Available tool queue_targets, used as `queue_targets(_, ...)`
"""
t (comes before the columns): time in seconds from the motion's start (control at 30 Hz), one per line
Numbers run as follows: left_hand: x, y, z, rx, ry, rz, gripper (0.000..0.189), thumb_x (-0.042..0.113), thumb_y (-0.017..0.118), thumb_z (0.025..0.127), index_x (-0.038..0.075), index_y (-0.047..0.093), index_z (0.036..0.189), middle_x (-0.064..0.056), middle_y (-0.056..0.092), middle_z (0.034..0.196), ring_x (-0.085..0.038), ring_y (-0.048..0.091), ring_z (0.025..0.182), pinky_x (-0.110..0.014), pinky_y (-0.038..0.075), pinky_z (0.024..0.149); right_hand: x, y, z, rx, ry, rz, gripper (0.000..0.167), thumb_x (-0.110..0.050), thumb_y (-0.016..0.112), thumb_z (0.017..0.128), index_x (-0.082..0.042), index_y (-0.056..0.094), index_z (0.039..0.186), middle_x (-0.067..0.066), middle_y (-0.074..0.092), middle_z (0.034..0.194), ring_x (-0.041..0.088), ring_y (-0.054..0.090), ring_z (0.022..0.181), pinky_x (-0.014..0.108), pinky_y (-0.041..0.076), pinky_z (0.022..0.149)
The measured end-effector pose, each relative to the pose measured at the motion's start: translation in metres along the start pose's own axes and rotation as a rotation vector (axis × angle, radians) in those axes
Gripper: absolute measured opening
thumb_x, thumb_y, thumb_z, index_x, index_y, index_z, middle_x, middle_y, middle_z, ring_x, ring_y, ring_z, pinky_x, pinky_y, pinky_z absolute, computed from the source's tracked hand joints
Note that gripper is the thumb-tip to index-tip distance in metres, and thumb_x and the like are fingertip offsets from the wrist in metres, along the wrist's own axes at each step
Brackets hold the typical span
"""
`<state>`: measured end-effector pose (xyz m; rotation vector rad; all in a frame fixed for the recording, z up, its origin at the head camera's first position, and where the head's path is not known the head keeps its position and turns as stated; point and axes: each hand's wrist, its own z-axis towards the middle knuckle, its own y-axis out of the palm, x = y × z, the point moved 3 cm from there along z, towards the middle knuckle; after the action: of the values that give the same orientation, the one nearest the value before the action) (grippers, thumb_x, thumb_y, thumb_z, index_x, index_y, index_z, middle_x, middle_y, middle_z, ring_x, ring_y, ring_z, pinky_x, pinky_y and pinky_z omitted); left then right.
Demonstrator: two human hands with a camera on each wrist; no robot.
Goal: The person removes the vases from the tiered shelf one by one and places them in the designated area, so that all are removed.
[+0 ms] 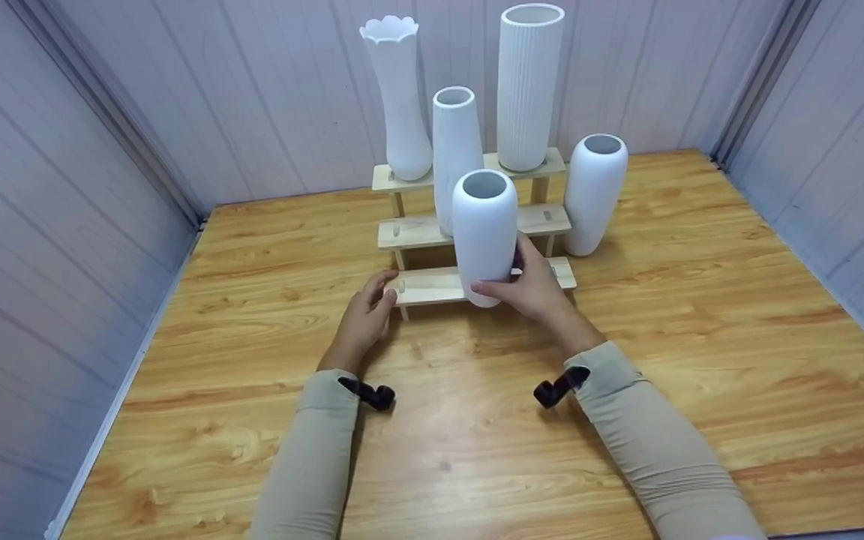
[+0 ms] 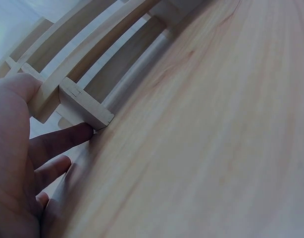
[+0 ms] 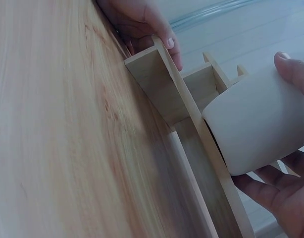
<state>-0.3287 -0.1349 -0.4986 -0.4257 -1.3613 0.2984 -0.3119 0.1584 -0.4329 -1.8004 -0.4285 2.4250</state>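
Note:
My right hand (image 1: 541,289) grips the lower part of a smooth white vase (image 1: 485,232), thumb in front and fingers around its far side. The vase is upright, its base right at the front edge of the lowest board. In the right wrist view, a thin dark gap shows between part of the vase base (image 3: 261,124) and the board. My left hand (image 1: 364,311) holds the left end of the lowest board of a three-step wooden display stand (image 1: 432,285). In the left wrist view, the thumb lies on the board end and a fingertip (image 2: 85,131) meets the stand's leg (image 2: 87,104).
A scallop-rimmed vase (image 1: 402,105) and a ribbed vase (image 1: 528,90) stand on the top step. A slim tapered vase (image 1: 454,150) is on the middle step, partly hidden. Another smooth vase (image 1: 595,195) stands on the wood-grain table (image 1: 702,300), right of the stand. Panelled walls (image 1: 267,90) enclose three sides.

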Motion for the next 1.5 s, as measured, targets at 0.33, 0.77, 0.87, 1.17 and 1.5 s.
queue_targets(0.33,0.001,-0.001,-0.001,-0.010,0.037,-0.020,0.038,0.022,0.051,0.106,0.018,0.055,0.143,-0.020,0.065,0.125,-0.031,0.059,0.118,-0.046,0.037,0.112,-0.001,-0.002,0.001,-0.014,0.005,0.027,0.096,-0.025,0.093,0.074,-0.014,0.038,0.152,0.011,0.055,0.140,0.030,0.056,0.123,0.049,0.048,0.100)
queue_targets(0.77,0.001,-0.001,0.000,0.011,0.037,0.002,0.037,0.022,0.053,0.105,0.019,0.056,0.142,-0.020,0.068,0.119,-0.026,0.061,0.088,-0.043,0.039,0.109,-0.002,-0.014,0.002,0.020,0.062,-0.041,0.098,-0.034,0.094,0.070,-0.016,0.041,0.151,0.009,0.054,0.142,0.030,0.055,0.124,0.050,0.043,0.107)
queue_targets(0.87,0.001,-0.001,0.000,0.009,0.036,-0.005,0.037,0.021,0.053,0.105,0.018,0.056,0.142,-0.021,0.066,0.125,-0.033,0.062,0.098,-0.044,0.037,0.112,-0.001,-0.016,0.002,0.022,0.063,-0.048,0.097,-0.033,0.094,0.070,-0.016,0.041,0.150,0.009,0.054,0.142,0.030,0.055,0.124,0.050,0.043,0.107)
queue_targets(1.17,0.001,-0.001,-0.001,-0.004,0.024,-0.008,0.038,0.024,0.053,0.106,0.020,0.055,0.143,-0.019,0.059,0.138,-0.034,0.059,0.119,-0.046,0.036,0.113,0.002,-0.023,0.001,0.028,0.032,-0.007,0.093,-0.028,0.093,0.072,-0.013,0.042,0.148,0.010,0.054,0.142,0.030,0.054,0.125,0.050,0.043,0.106)
queue_targets(1.5,0.002,-0.001,-0.001,-0.001,0.024,-0.012,0.038,0.022,0.052,0.105,0.018,0.056,0.143,-0.017,0.052,0.147,-0.032,0.045,0.139,-0.045,0.034,0.116,0.003,-0.031,-0.002,0.022,0.061,-0.008,0.098,-0.032,0.094,0.072,-0.017,0.039,0.152,0.007,0.051,0.145,0.028,0.052,0.128,0.049,0.042,0.108)
